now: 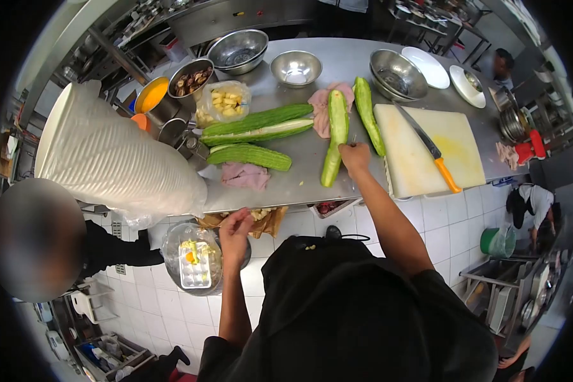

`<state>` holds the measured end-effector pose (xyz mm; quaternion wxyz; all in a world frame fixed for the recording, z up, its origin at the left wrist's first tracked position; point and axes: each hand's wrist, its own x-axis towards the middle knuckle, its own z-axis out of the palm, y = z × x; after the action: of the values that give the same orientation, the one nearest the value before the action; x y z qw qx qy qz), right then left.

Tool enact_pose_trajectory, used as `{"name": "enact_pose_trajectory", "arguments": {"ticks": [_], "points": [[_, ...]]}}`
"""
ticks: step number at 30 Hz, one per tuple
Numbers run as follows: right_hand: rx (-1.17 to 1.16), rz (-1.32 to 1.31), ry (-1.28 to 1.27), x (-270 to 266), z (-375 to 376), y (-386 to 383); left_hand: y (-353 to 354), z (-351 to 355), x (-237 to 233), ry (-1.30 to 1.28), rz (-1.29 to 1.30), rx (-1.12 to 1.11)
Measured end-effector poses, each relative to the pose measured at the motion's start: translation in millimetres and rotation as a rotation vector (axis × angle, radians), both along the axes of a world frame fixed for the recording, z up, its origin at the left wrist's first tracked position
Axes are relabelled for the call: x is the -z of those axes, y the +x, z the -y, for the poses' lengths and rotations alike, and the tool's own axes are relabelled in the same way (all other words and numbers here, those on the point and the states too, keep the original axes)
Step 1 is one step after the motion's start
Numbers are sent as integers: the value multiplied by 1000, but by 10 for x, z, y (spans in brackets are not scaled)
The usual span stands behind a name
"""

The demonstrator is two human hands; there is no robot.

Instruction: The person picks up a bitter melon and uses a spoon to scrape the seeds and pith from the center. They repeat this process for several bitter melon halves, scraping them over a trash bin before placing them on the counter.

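Note:
At the lower end of a peeled pale green gourd (337,130), my right hand (355,157) is closed. A thin metallic tool seems to stick out of its fingers, too small to name. My left hand (235,226) hangs just off the table's front edge, fingers loosely bent, with nothing seen in it. Another peeled gourd (368,114) lies to the right, beside the cutting board. Dark green ridged gourds (258,118) lie on the left, with a shorter green gourd (251,155) nearer me. Pink cloths (321,113) are on the steel table.
A knife with a yellow handle (447,173) lies on the white cutting board (401,169). Metal bowls (297,67) stand along the back. Left are a bag of yellow chunks (228,102) and a tall wrapped stack (114,153). A bin (172,261) stands below; another person is at left.

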<state>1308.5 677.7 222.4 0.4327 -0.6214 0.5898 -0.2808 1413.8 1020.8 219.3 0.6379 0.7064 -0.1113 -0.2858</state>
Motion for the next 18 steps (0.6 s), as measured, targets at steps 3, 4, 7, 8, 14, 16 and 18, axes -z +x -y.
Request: {"name": "enact_pose_trajectory", "arguments": {"ticks": [3, 4, 7, 8, 14, 16, 18], "points": [[-38, -51, -89, 31, 94, -235, -188, 455, -237, -67, -62, 119], [-59, -64, -107, 25, 131, -290, -226, 597, -224, -92, -59, 152], [-178, -61, -132, -103, 169, -576, -290, 942, -309, -164, -117, 244], [-267, -40, -134, -166, 179, -716, -297, 1014, -362, -186, -150, 266], [-918, -187, -140, -1256, 16, -1082, -215, 1081, -563, -492, -686, 330], [-1081, -252, -259, -1356, 31, -1031, -244, 1032, -579, -578, -858, 392], [-1152, -336, -415, -1293, 88, -788, -303, 998, -543, -593, -902, 459]]}}
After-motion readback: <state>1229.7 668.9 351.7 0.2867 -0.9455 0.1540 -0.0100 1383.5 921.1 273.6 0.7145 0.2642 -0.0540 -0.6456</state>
